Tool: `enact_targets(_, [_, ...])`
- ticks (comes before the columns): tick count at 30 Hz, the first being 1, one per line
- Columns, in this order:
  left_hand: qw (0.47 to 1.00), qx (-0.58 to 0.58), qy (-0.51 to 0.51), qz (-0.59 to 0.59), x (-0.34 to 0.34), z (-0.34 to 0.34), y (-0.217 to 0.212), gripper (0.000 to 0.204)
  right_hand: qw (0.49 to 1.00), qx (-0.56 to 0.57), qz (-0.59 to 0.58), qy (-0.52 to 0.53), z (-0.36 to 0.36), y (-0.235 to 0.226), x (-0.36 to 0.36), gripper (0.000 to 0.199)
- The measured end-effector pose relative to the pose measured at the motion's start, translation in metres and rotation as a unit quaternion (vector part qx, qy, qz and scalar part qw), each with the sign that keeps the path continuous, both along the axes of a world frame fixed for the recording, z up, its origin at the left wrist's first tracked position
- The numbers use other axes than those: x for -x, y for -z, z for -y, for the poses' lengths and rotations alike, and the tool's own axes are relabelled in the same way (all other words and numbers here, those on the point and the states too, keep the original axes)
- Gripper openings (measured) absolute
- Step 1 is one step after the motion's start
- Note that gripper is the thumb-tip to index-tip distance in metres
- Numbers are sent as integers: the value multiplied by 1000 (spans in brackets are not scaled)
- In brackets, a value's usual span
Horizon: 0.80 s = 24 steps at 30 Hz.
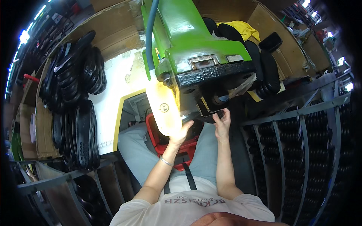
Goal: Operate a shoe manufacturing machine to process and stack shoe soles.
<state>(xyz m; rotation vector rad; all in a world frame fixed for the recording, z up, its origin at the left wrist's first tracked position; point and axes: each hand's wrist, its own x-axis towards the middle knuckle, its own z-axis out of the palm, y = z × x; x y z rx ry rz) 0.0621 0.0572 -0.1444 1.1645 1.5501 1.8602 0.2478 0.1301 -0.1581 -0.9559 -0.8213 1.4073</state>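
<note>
Both hands are up under the head of a green machine (205, 45) with a black lower edge. My left hand (180, 132) is closed on the near left end of a dark, glossy piece (191, 116), which looks like a black shoe sole. The fingers are mostly hidden behind the lamp and the piece; the thumb points up and right. On the other side, my right hand (222, 122) has its fingers bent and pinched at the right end of the same piece, close to a round metal part (220, 98). The machine head hides most of the sole.
A lit lamp (164, 107) hangs just left of the machine head. Stacks of black soles (86, 135) lie on the white tabletop (109, 101) at left; more black soles (267, 69) stand at right. A red container (152, 130) sits below. Racks (281, 162) flank me.
</note>
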Motion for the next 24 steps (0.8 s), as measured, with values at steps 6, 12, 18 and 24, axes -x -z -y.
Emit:
enact_targets(6, [984,-90,46,148,20,6,-24,41,981,-121,141,53,-11,-51,-16,56])
enact_targets(12, [992,-40,72,100,55,29,-98,32,943,-224,240,45,-16,-91,-20,58])
enact_targets(18, [976,-73,41,199,87,58,-87,42,942,-276,193,-4,2,-120,13,58])
enact_targets(24, [946,-150,71,280,120,93,-55,34,911,-358,203,-11,15,-128,51,57])
